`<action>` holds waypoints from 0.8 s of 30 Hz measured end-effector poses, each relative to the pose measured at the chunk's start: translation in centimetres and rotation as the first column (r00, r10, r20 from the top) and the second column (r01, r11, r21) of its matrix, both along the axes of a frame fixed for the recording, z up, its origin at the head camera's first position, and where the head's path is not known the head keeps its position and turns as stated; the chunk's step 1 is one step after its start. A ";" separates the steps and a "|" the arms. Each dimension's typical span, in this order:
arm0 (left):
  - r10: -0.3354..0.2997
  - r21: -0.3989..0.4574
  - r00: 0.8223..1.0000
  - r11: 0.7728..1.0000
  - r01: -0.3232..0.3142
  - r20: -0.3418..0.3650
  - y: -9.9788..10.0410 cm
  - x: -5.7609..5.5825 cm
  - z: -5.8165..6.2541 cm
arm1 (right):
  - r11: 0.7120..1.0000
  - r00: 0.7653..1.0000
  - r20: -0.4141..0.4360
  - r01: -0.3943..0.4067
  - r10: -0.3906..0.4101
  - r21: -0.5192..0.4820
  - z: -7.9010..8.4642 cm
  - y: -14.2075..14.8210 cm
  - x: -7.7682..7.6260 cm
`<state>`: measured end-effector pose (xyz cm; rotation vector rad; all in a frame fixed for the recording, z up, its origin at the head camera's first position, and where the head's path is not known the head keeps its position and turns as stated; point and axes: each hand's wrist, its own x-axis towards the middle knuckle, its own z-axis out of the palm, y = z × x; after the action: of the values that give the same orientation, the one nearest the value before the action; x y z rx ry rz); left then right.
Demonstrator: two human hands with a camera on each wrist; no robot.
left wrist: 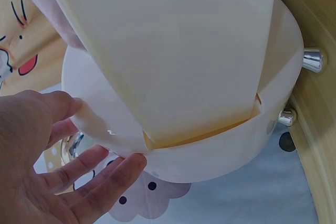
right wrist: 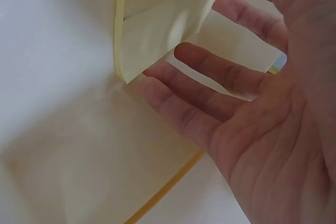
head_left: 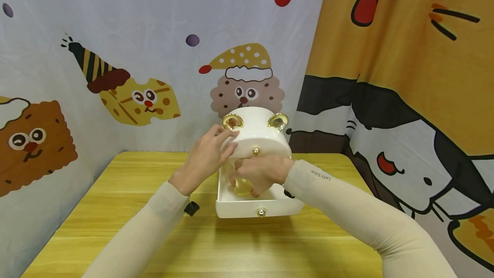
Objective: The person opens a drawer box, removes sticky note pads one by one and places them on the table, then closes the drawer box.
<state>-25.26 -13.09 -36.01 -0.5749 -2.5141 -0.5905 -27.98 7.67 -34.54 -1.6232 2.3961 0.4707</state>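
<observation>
A white rounded drawer box [head_left: 254, 119] with two gold-rimmed ears stands on the table, its lower drawer [head_left: 239, 210] pulled out towards me. My left hand [head_left: 206, 151] is at the box's left side, fingertips at the edge near the left ear. In the left wrist view those fingers [left wrist: 113, 187] are spread and lightly bent against the white shell. My right hand [head_left: 262, 174] reaches down into the drawer. It pinches a pale yellow pad [right wrist: 157, 24], like a block of sticky notes, between thumb and fingers; the thumb is mostly hidden.
The upper drawer, with a gold knob [head_left: 256, 151], is closed. Yellow wood-grain table [head_left: 154, 243] surrounds the box. A printed cloth [head_left: 154, 12] with cartoon figures hangs close behind, and another curtain [head_left: 409, 55] hangs on the right.
</observation>
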 end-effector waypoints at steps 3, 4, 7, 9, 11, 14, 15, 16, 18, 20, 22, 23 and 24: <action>-0.001 0.000 1.000 1.000 0.001 0.000 0.0 -0.1 0.0 | 1.000 1.000 0.010 0.004 -0.004 -0.009 0.0 0.0 0.0; -0.001 0.000 1.000 1.000 0.001 0.000 0.0 -0.1 -0.1 | 1.000 1.000 0.019 0.008 -0.007 -0.017 0.0 0.1 0.0; 0.000 0.000 1.000 1.000 0.000 0.000 -0.1 -0.1 -0.1 | 0.999 0.999 0.035 0.007 -0.005 -0.036 0.1 0.1 0.0; 0.000 0.000 1.000 1.000 0.000 0.001 -0.1 -0.1 -0.1 | 0.999 0.999 0.039 0.004 -0.002 -0.051 0.1 0.1 0.0; -0.002 0.005 1.000 1.000 0.002 0.004 -0.1 -0.1 -0.1 | 0.998 0.999 0.045 0.003 0.000 -0.063 0.0 0.1 0.0; -0.004 0.008 1.000 1.000 0.004 0.004 0.0 0.0 -0.1 | 0.997 0.999 0.054 0.004 0.000 -0.075 0.2 0.2 0.0; -0.005 0.010 1.000 1.000 0.005 0.004 0.0 0.0 -0.1 | 0.997 0.998 0.058 0.004 0.000 -0.077 0.2 0.2 0.0; -0.006 0.010 1.000 1.000 0.006 0.003 0.0 -0.1 -0.1 | 0.997 0.998 0.065 0.004 0.001 -0.078 0.3 0.2 0.0; -0.007 0.009 1.000 1.000 0.007 0.001 0.0 -0.1 -0.1 | 0.997 0.998 0.063 -0.001 0.005 -0.075 0.5 0.3 0.1; -0.007 0.009 1.000 1.000 0.007 0.000 0.0 0.0 -0.1 | 0.997 0.998 0.055 -0.011 0.015 -0.075 0.7 0.4 0.1; -0.006 0.008 1.000 1.000 0.006 -0.003 0.0 0.0 -0.1 | 0.996 0.999 0.039 -0.022 0.025 -0.082 0.9 0.5 0.2; -0.005 0.007 1.000 1.000 0.005 -0.004 0.0 0.0 -0.1 | 0.996 0.999 0.029 -0.027 0.030 -0.087 1.0 0.5 0.2; -0.004 0.007 1.000 1.000 0.004 -0.006 0.0 0.0 -0.1 | 0.995 0.999 0.024 -0.034 0.036 -0.096 1.2 0.5 0.2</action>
<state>-25.24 -13.13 -36.08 -0.5785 -2.5047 -0.5978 -27.77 8.22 -33.37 -1.7021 2.4091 0.3440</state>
